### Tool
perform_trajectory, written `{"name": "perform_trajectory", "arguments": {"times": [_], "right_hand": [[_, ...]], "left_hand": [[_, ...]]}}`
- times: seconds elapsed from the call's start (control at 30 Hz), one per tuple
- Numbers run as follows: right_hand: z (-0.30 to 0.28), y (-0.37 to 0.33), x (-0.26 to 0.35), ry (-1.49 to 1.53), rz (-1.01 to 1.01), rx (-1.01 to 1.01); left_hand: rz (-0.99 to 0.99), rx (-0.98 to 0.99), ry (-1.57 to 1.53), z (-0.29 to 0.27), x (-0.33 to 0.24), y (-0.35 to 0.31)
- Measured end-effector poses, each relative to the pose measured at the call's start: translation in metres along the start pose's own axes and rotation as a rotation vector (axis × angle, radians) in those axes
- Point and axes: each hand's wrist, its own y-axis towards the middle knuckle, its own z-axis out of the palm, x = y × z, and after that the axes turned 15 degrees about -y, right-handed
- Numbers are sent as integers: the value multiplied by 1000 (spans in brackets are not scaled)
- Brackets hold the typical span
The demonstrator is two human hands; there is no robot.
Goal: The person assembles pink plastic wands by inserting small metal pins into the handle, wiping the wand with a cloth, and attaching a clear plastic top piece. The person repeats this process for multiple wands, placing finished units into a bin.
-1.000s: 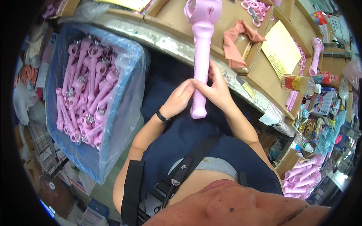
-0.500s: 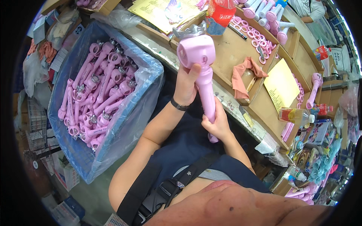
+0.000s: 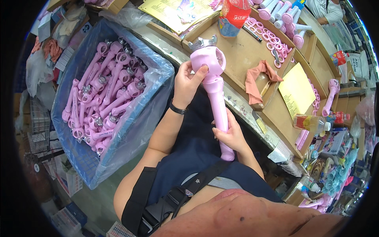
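A pink toy wand (image 3: pixel 216 94) with a silver crown on its ring-shaped head is held tilted in front of my body. My left hand (image 3: pixel 188 82) grips the side of the head, its thumb pressed on the pink plastic near the neck. Lower down, my right hand (image 3: pixel 230 134) is wrapped round the handle, with the rounded butt end sticking out below it. Some of the right fingers are hidden behind the handle. To the left, a blue crate (image 3: pixel 156 73) lined with clear plastic holds a heap of similar pink wands (image 3: pixel 104 93).
Along the bench, cardboard trays (image 3: pixel 221 53) hold pink rings (image 3: pixel 272 41), an orange cloth (image 3: pixel 252 85) and a yellow sheet (image 3: pixel 297 89). A red package (image 3: pixel 233 17), a drink bottle (image 3: pixel 312 123) and another pink wand (image 3: pixel 331 96) stand or lie around them. A person (image 3: pixel 325 12) is at the far right.
The wand has turned about its length, so its round head opening faces more to the right. My left hand has shifted to the head's left side, and the butt end has come lower.
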Motion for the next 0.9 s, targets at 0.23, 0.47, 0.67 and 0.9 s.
{"name": "perform_trajectory", "arguments": {"times": [0.23,0.47,0.67,0.9], "right_hand": [[-7,8,-1,719,-4,446],[4,11,18,-562,21,-244],[17,4,21,-832,1,-315],[11,2,18,-728,3,-247]], "left_hand": [[-139,370,-645,-1,2,1],[275,-87,-2,5,2,7],[307,31,113,15,-2,3],[263,88,90,7,0,6]]}}
